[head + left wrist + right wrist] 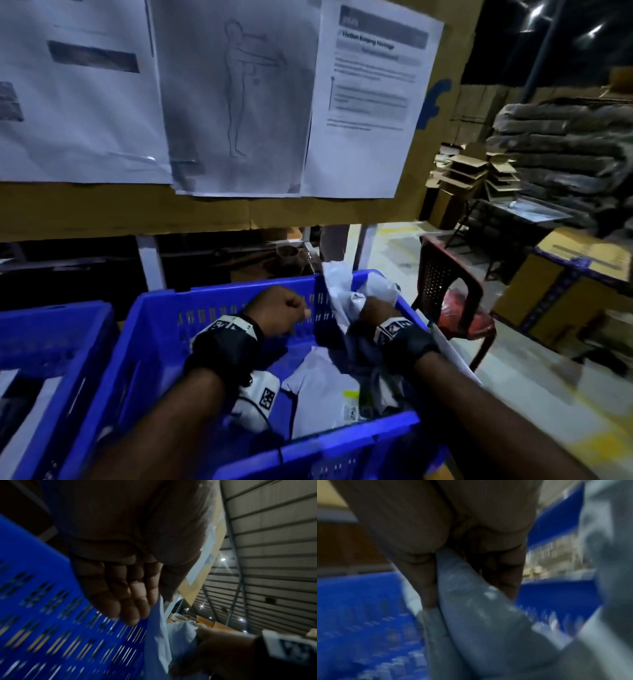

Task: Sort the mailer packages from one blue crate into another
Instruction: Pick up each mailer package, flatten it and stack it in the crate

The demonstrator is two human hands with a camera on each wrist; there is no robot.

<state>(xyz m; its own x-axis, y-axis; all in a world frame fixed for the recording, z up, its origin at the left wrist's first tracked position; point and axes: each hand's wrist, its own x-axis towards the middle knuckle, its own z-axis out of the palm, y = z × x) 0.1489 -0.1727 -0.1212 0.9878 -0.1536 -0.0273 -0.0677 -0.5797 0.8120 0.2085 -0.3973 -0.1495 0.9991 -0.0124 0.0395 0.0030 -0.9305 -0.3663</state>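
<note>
A blue crate [222, 287] in front of me holds several white mailers [318, 387]. My right hand [373, 310] is at its far right corner and grips a bunch of white and grey mailers [346, 284] that stick up above the rim. In the right wrist view the fingers [423, 536] clamp a grey mailer [479, 608], much blurred. My left hand [281, 308] hovers by the far wall with its fingers [120, 601] curled and nothing in them. A mailer's edge [157, 635] lies just right of it. A second blue crate [51, 329] stands to the left.
A cardboard board with printed sheets [239, 102] hangs right behind the crates. A dark red plastic chair [445, 294] stands to the right, with cardboard boxes [565, 274] and stacked bundles [565, 144] beyond it.
</note>
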